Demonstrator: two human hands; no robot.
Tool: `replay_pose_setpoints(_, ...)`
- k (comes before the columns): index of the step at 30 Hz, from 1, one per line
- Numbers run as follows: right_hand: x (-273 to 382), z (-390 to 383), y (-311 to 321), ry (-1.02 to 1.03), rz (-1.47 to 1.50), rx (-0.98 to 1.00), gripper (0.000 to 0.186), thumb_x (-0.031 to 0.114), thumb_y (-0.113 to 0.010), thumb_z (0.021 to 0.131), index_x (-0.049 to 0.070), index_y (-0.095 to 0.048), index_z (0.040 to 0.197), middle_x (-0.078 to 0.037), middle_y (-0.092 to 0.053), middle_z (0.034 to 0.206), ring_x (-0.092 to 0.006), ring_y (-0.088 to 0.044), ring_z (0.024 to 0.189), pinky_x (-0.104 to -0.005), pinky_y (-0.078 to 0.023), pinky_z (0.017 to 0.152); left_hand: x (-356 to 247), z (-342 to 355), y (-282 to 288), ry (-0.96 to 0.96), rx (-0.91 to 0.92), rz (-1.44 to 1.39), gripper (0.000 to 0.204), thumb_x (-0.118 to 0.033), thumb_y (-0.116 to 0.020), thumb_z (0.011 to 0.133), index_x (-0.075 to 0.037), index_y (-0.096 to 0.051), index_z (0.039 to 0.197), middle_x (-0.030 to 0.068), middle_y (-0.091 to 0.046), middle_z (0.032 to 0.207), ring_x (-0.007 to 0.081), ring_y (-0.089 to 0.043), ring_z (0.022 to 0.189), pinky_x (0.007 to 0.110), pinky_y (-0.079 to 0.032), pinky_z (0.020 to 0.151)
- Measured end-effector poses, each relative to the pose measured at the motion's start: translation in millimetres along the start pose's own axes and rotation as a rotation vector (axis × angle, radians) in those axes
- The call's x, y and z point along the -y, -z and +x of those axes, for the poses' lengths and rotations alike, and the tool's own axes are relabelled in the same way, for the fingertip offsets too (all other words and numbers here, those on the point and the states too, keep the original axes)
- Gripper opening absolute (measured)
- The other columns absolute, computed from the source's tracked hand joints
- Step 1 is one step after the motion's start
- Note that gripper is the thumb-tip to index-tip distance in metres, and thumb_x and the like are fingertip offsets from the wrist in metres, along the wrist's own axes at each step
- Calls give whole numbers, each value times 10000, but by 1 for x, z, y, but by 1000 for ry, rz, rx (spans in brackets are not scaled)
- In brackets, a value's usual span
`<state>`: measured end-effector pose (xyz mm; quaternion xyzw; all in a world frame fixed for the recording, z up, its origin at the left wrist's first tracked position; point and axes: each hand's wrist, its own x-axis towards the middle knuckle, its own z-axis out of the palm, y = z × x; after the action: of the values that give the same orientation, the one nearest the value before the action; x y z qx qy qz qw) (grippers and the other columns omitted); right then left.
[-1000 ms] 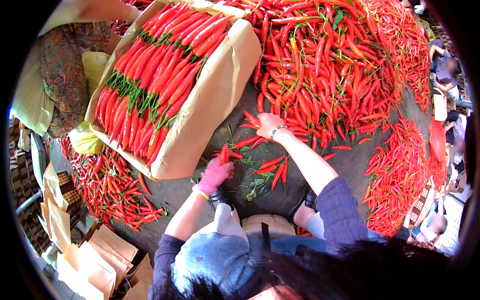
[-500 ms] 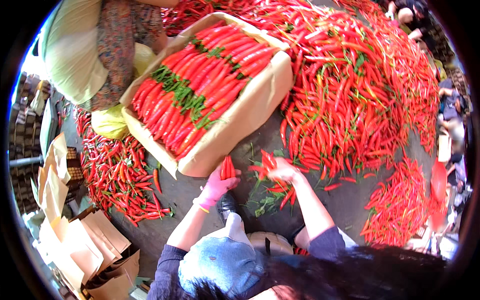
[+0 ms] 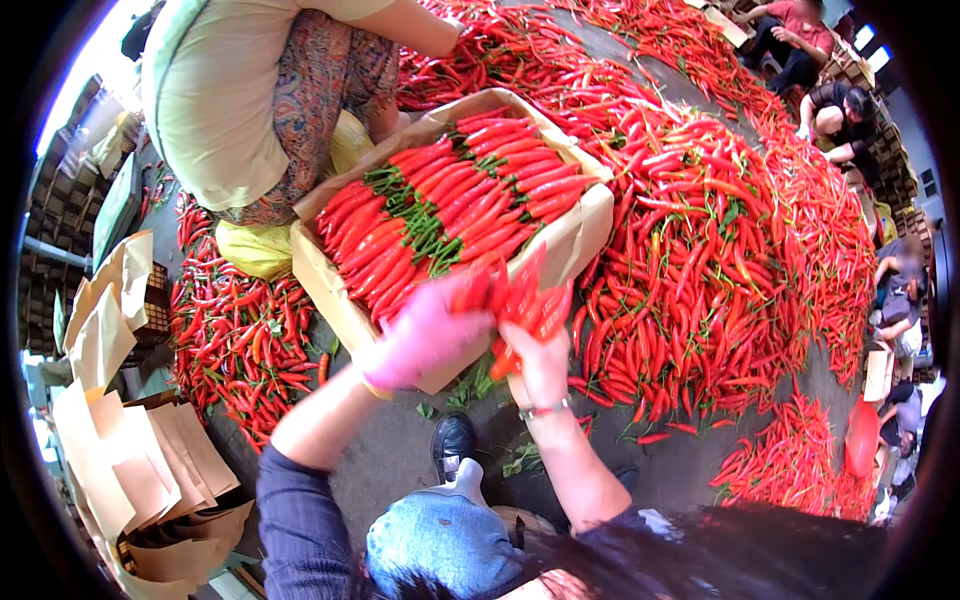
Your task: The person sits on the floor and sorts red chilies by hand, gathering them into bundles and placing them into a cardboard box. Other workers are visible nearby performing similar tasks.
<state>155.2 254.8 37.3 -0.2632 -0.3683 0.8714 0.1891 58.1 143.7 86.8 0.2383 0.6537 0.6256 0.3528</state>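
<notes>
My left hand [image 3: 428, 335], in a pink glove, is blurred at the near edge of a paper-lined box [image 3: 560, 235]. Its fingers are closed around red chillies [image 3: 478, 288]. Close beside it on the right, my bare right hand [image 3: 542, 368] grips a bunch of red chillies [image 3: 535, 305], with some green stems below. The two bunches nearly meet, and blur hides whether they touch. Inside the box, red chillies [image 3: 370, 240] lie in neat rows, their green stems gathered in bands.
Loose red chillies [image 3: 700, 270] form a large heap right of the box, with a smaller pile [image 3: 245, 345] at left. A person [image 3: 230, 110] squats behind the box on the left. Folded brown cardboard [image 3: 135, 460] stands at lower left. Other people [image 3: 850, 125] sit far right.
Both my hands have moved up and forward from the floor to the box's near edge, carrying chillies. My right hand now holds a larger bunch. The view has shifted, showing more of the squatting person.
</notes>
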Motion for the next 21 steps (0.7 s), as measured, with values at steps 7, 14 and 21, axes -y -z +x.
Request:
replay_pose_setpoints(7, -38, 145, -126, -13, 241, 30, 264, -26, -592, 845, 25, -565, 1103, -83, -638, 1026, -216, -629, 912, -368, -527, 759, -84, 132, 133, 177, 164, 568, 283, -52, -609, 771, -26, -610, 1053, -13, -592, 714, 61, -519, 589, 225, -402, 524)
replay_pose_setpoints(14, -63, 150, -107, -208, 205, 83, 397, 5, -544, 848, 30, -453, 1234, -140, -555, 1171, -250, -542, 1084, -371, -400, 920, -23, 197, 184, 174, 185, 1189, 839, -485, -644, 796, -152, -252, 1459, 146, -591, 1129, 240, -556, 1045, 464, -370, 919)
replay_pose_setpoints(21, 8, 111, -77, -246, 160, 341, 347, -39, -514, 856, 25, -490, 1197, -114, -605, 1072, -217, -629, 916, -339, -554, 778, -27, 167, 170, 8, -206, 885, 845, -516, -603, 843, -75, -239, 1466, 166, -391, 1447, 266, -349, 1355, 498, -185, 1102)
